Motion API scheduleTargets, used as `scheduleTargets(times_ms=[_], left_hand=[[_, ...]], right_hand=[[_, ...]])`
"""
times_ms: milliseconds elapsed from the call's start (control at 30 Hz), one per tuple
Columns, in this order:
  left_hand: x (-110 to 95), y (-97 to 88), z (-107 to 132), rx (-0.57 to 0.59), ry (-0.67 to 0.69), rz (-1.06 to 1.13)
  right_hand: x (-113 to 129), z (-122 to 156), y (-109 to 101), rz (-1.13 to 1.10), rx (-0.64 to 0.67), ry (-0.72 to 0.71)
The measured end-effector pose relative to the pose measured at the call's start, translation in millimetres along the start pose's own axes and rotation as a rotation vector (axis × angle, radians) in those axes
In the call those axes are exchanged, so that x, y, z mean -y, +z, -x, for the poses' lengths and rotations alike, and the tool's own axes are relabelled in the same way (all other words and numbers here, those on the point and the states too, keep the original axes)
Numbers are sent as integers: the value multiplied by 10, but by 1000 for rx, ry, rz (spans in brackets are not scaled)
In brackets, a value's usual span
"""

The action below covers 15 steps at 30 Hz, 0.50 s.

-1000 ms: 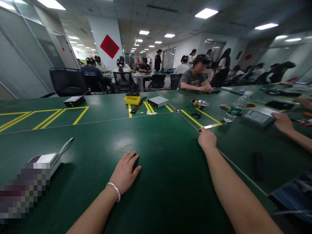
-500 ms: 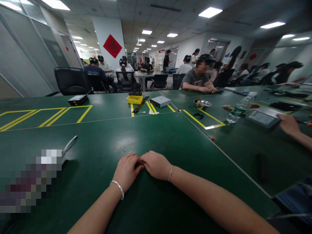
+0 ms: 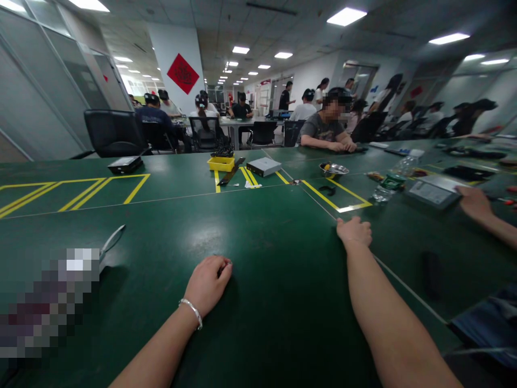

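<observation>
My left hand (image 3: 208, 283) rests on the green table (image 3: 262, 242) close in front of me, a bracelet on its wrist. Its fingers are curled into a loose fist, and whatever is inside is hidden. My right hand (image 3: 354, 231) is stretched out to the right, at the seam (image 3: 399, 283) between two table tops. Its fingers are bent down onto the surface there, just below the corner of a yellow tape frame (image 3: 343, 205). I cannot see what lies under them.
A co-worker's hand (image 3: 476, 202) rests by a grey box (image 3: 430, 191) at the right. Nearby are a water bottle (image 3: 388, 186), a metal bowl (image 3: 332, 170) and a black object (image 3: 430, 267). Further back sit a yellow tray (image 3: 221, 163) and a flat box (image 3: 263, 166). Many people sit beyond.
Half a second ago both hands met in front of me. My right hand has since gone back out to the seam, covering the small red thing that lay there. My left hand has curled shut.
</observation>
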State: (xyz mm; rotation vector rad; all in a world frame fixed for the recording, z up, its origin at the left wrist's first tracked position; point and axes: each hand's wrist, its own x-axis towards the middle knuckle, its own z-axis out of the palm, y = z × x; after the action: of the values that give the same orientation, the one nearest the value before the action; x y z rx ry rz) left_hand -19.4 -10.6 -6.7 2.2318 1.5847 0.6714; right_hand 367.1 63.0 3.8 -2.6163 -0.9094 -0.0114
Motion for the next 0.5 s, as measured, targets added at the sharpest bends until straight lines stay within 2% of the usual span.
scheduleTargets(times_ms=[67, 267, 400, 500], left_hand=[[17, -8, -4, 4, 16, 31], [56, -1, -8, 3, 26, 53], [40, -1, -12, -9, 4, 64], [29, -8, -12, -23, -7, 91]], right_hand=[[-85, -74, 53, -32, 57, 26], [-42, -40, 26, -191, 128, -108], [228, 202, -2, -383, 211, -282], [553, 587, 55, -581, 404, -424]])
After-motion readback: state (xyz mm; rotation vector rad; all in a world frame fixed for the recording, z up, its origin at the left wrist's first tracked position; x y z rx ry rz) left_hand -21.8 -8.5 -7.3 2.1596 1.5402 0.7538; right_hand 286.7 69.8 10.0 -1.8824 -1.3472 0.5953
